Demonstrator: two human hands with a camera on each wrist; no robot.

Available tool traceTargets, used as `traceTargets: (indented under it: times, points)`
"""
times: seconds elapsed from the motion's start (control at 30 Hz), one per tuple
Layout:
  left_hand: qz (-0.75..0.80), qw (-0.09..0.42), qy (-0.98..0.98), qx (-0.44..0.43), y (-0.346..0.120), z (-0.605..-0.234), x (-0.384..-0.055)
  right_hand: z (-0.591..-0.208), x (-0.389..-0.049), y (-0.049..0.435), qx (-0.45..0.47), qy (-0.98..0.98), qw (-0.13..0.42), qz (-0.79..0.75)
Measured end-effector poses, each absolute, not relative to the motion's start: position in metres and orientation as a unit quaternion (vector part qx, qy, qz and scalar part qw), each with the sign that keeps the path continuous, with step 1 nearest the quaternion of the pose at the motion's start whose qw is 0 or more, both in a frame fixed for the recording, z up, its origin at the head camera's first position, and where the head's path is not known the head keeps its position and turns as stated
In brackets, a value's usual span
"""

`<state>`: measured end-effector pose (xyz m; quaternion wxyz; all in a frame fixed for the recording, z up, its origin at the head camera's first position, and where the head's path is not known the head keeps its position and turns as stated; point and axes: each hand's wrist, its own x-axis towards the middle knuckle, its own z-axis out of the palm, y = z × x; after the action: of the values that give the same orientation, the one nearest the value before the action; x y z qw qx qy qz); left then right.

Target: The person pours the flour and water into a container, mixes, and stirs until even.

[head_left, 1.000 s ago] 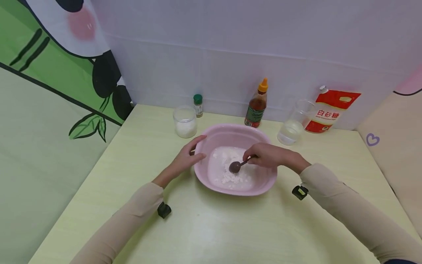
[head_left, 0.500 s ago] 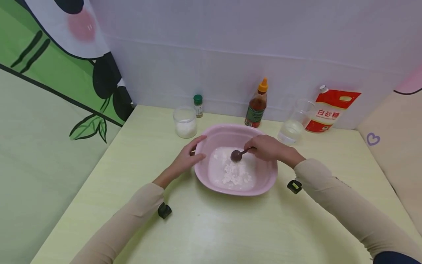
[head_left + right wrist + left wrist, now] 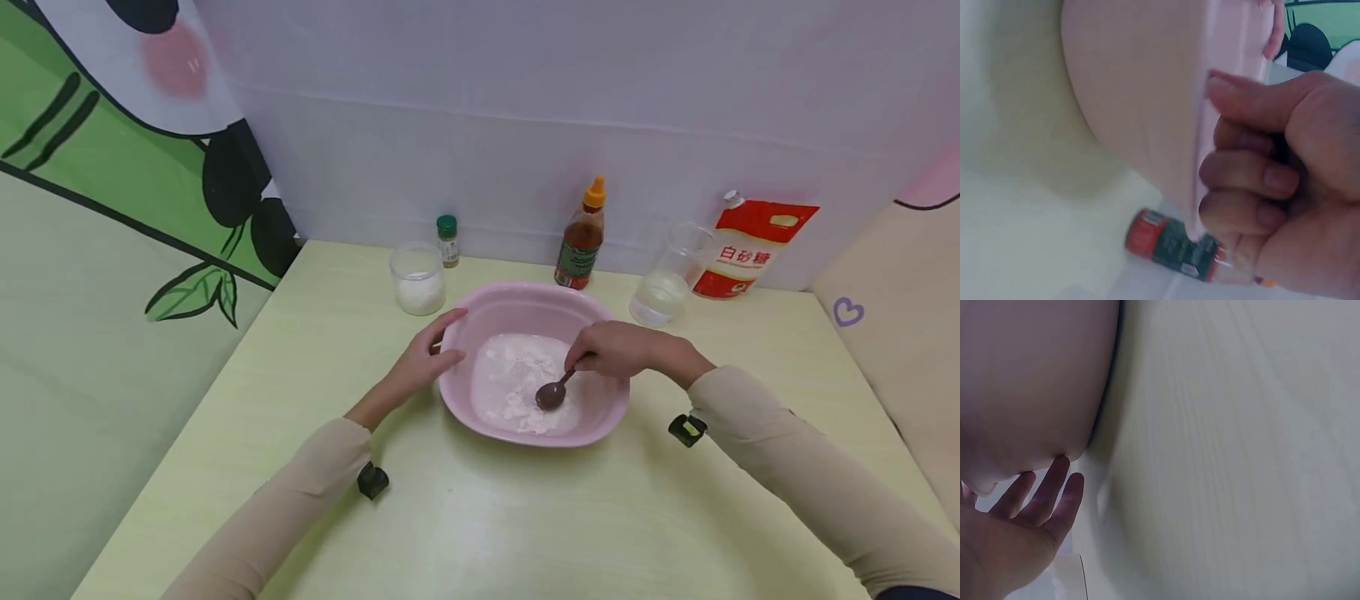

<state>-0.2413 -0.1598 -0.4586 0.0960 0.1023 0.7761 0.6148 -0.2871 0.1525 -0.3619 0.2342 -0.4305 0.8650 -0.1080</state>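
A pink basin (image 3: 525, 307) with white flour (image 3: 517, 379) in it sits mid-table. My right hand (image 3: 617, 348) grips the handle of a dark spoon (image 3: 553, 394), whose bowl rests in the flour near the basin's front. My left hand (image 3: 420, 360) lies with straight fingers against the basin's left rim; in the left wrist view its fingers (image 3: 1054, 487) touch the pink basin wall (image 3: 1029, 381). The right wrist view shows my curled fingers (image 3: 1254, 181) beside the pink basin wall (image 3: 1141, 94); the spoon is hidden there.
Along the back wall stand a clear jar of white powder (image 3: 417, 279), a small green-capped bottle (image 3: 447, 240), a brown sauce bottle (image 3: 581, 236) with an orange cap, a clear measuring cup (image 3: 667, 279) and a red-and-white bag (image 3: 742, 250). The table (image 3: 480, 517) is pale yellow.
My right hand has swept the spoon from the back of the basin down toward its front right, through the flour. The left hand has stayed on the rim.
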Motion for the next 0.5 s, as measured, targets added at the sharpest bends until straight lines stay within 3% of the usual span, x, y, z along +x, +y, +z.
traceTargets:
  times: [0.23, 0.37, 0.5]
  points:
    - [0.615, 0.089, 0.776, 0.103, -0.162, -0.461, -0.243, -0.362, -0.296, 0.151, -0.372, 0.915, 0.15, -0.052]
    - [0.616, 0.087, 0.776, 0.106, -0.16, -0.463, -0.243, -0.371, -0.292, 0.142, -0.408, 0.899, 0.138, -0.084]
    - [0.618, 0.086, 0.775, 0.102, -0.158, -0.462, -0.242, -0.373, -0.278, 0.134, -0.462, 0.865, 0.166, -0.107]
